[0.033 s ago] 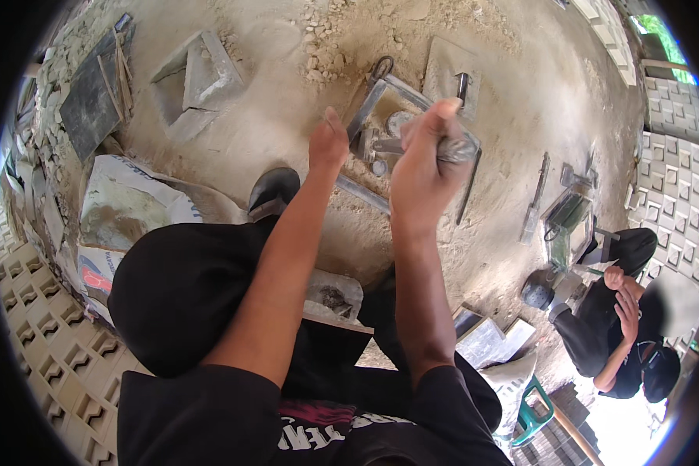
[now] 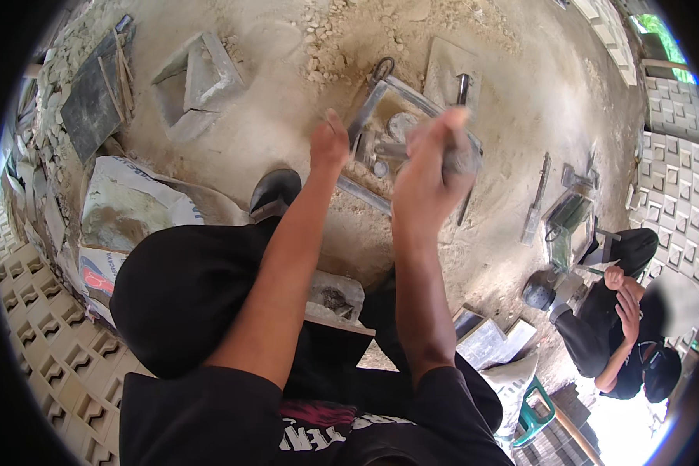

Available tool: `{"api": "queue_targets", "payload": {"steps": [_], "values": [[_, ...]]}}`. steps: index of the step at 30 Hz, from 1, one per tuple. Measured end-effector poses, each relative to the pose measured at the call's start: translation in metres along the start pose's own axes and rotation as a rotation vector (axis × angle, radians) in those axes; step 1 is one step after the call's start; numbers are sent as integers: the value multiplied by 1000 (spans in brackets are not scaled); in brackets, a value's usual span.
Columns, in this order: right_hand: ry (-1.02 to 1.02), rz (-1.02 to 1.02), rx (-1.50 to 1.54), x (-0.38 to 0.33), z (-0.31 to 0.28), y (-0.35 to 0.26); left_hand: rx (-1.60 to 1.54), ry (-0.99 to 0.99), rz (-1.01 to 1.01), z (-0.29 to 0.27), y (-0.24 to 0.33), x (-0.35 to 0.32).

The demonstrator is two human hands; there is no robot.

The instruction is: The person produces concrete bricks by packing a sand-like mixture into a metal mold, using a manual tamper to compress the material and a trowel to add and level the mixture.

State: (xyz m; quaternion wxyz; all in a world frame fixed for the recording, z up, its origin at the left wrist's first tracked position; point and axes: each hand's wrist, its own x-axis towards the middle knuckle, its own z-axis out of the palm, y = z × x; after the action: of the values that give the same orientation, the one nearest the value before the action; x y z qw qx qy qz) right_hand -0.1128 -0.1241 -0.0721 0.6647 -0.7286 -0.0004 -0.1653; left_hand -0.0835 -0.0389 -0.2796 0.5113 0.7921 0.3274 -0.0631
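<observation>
Nearest, toward one o'clock, the right hand is clamped on a blurred grey thing. At twelve, the left hand curls beside the frame, perhaps to steady it; I cannot tell its grip. The frame lies ahead, within reach of both; beyond it, toward one, a slab.

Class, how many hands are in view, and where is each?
4. The wearer's left hand is by the grey frame's left side; the right hand, blurred, is over the frame. The co-worker at lower right shows an upper hand and a lower hand. None seems hidden.
</observation>
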Motion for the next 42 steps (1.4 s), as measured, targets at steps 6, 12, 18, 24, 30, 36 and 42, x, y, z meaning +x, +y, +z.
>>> {"api": "queue_targets", "payload": {"steps": [6, 12, 18, 24, 30, 36, 42], "values": [[2, 97, 43, -29, -8, 3, -31, 32, -36, 0, 1, -3], [-137, 55, 94, -28, -16, 11, 0, 31, -23, -2, 5, -7], [-295, 275, 218, -2, -15, 6, 10, 51, -11, 17, -17, 14], [-551, 159, 71, -1, -10, -11, -133, 4, 42, 27, -41, 25], [-593, 193, 34, -16, -34, -7, -11, -14, -46, 0, 1, -3], [-618, 161, -35, -14, -48, -11, 50, 52, 43, 5, -6, 0], [-611, 44, -95, -18, -69, -23, 106, 83, 3, 4, 3, -2]]}}
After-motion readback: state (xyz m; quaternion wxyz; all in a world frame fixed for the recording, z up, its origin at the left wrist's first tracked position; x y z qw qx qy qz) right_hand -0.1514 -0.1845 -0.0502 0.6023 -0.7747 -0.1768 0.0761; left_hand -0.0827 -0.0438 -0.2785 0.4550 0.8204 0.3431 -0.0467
